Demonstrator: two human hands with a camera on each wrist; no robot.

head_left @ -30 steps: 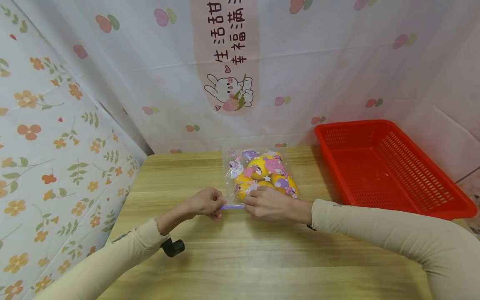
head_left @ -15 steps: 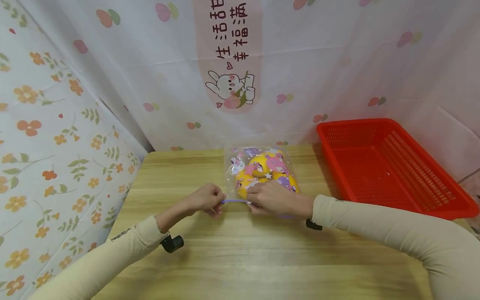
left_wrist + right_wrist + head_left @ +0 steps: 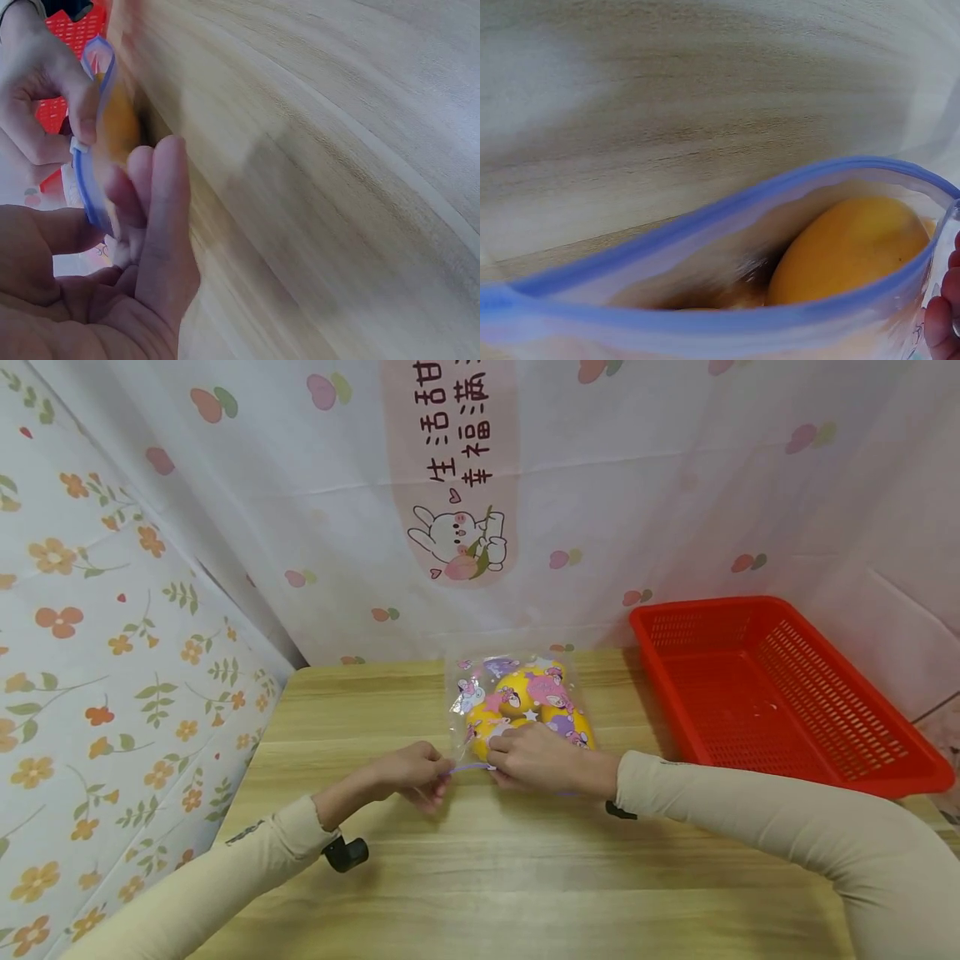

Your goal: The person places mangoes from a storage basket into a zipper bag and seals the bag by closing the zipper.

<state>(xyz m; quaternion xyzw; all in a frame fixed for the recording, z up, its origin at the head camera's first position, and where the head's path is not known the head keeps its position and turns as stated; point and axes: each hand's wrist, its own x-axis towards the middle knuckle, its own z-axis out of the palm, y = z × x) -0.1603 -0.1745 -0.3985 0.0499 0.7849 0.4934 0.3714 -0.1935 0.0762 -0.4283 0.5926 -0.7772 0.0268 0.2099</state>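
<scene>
A clear zip bag (image 3: pixel 468 727) with cartoon prints lies at the back of the table, holding several round yellow-orange fruits (image 3: pixel 517 693). My left hand (image 3: pixel 412 772) pinches the near left corner of its purple zip strip between thumb and fingers, the other fingers extended. The right hand (image 3: pixel 536 756) pinches the strip further right, at the small white slider (image 3: pixel 79 145). Left of the slider the strip runs as a single line; beyond it the mouth gapes. In the right wrist view the blue-purple rim (image 3: pixel 727 206) stands parted, with one smooth fruit (image 3: pixel 847 251) inside.
A red perforated plastic basket (image 3: pixel 693 727) stands at the right of the wooden table (image 3: pixel 525 877). A printed curtain (image 3: pixel 615 527) hangs behind the table, and a flowered cloth (image 3: pixel 135 693) borders the left side. A black wrist camera (image 3: pixel 347 854) hangs below the left sleeve.
The left hand's lower fingers have uncurled and spread while it still pinches the corner. The right wrist has lifted slightly, showing the strip's right part beneath it. The bag stays in place.
</scene>
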